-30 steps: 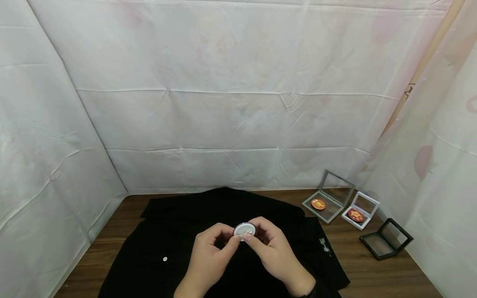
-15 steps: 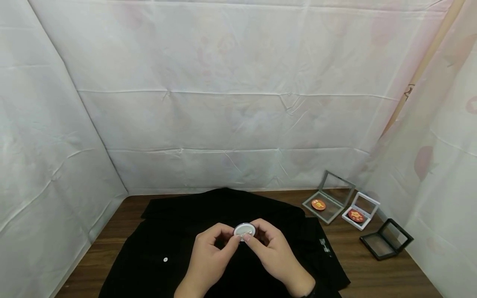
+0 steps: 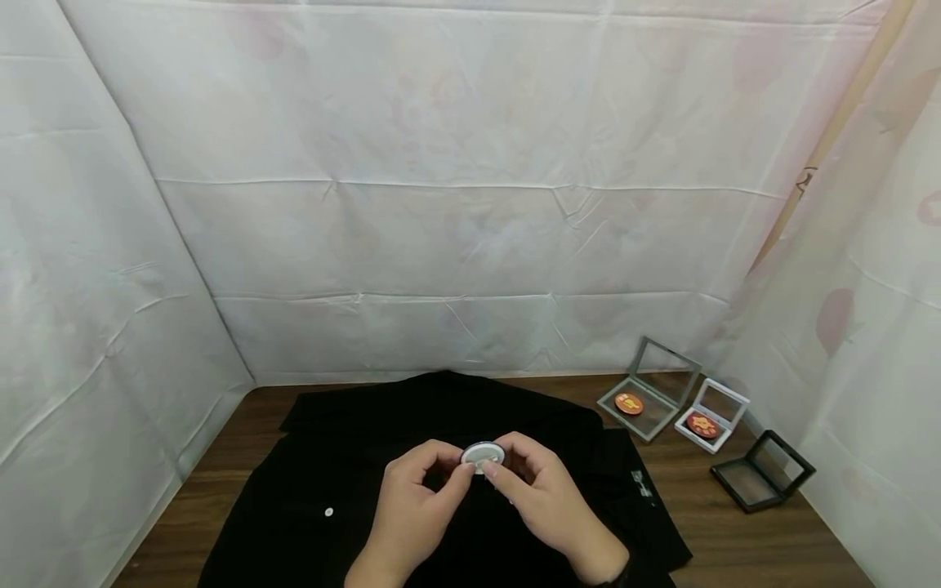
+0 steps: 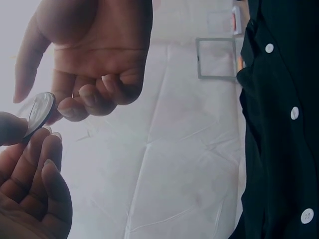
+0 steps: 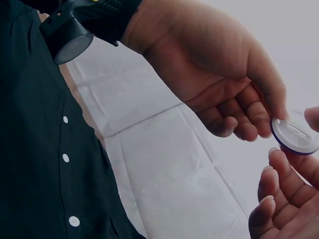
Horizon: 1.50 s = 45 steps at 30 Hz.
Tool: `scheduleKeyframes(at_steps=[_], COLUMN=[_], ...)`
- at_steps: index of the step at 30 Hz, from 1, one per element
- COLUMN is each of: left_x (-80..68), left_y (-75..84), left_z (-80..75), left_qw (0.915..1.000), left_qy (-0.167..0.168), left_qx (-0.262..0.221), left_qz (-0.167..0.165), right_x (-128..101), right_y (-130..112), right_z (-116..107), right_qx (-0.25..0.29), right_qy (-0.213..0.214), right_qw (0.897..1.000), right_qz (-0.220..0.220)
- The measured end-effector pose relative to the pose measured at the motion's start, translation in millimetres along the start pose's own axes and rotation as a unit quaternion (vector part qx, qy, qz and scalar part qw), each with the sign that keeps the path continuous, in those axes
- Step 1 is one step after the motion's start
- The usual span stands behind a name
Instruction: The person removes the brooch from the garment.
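two hands | round badge | white back, seemingly dark-rimmed

creased white sheeting covers back and side walls, faint pink blotches; dark wood-grain table beneath; tan vertical strip at right corner; light even, diffuse

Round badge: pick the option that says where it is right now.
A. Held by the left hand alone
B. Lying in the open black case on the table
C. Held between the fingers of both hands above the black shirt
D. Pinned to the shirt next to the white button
C: the round badge is pinched between the left hand and the right hand, above the black shirt.
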State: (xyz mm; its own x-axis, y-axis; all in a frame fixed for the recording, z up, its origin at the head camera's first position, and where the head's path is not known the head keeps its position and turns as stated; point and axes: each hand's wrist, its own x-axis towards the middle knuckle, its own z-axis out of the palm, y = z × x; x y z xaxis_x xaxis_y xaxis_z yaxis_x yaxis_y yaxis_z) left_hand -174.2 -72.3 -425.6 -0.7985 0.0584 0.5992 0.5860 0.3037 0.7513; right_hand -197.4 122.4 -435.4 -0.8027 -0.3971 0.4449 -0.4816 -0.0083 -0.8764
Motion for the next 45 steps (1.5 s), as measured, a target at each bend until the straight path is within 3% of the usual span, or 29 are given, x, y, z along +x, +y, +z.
scheduleKeyframes(at_steps=[6, 11, 14, 18, 24, 29, 35, 45], left_x=[0.7, 1.5, 2.4, 4.5, 4.8, 4.8, 5.1, 4.1], left_y=[-1.0, -2.7, -4.3, -6.8, -8.1, -8.3, -9.6, -10.5], left_z=[-2.2, -3.5, -3.4, -2.5, -0.9, 1.4, 1.7, 0.9], left_qw=[0.9984, 0.9930, 0.9815, 0.9578, 0.9399, 0.9354, 0.9352, 0.9434], left_qy=[0.001, -0.010, -0.009, 0.001, -0.002, -0.011, -0.029, -0.058], left_qx=[0.022, 0.060, 0.106, 0.153, 0.166, 0.158, 0.147, 0.155], left_qz=[0.053, 0.101, 0.159, 0.243, 0.298, 0.316, 0.321, 0.287], right_x=[2, 5, 7, 11, 21, 28, 30, 24], right_y=[-9, -14, -15, -19, -26, -33, -33, -24], right_z=[-12, -27, -36, -44, -50, -53, -52, -46], right_qx=[0.011, 0.055, 0.070, 0.048, 0.002, -0.030, -0.029, -0.040], right_qy=[-0.035, -0.093, -0.130, -0.165, -0.228, -0.258, -0.290, -0.289], right_qw=[0.999, 0.990, 0.984, 0.977, 0.966, 0.958, 0.946, 0.948], right_qz=[0.033, 0.086, 0.104, 0.127, 0.118, 0.122, 0.143, 0.127])
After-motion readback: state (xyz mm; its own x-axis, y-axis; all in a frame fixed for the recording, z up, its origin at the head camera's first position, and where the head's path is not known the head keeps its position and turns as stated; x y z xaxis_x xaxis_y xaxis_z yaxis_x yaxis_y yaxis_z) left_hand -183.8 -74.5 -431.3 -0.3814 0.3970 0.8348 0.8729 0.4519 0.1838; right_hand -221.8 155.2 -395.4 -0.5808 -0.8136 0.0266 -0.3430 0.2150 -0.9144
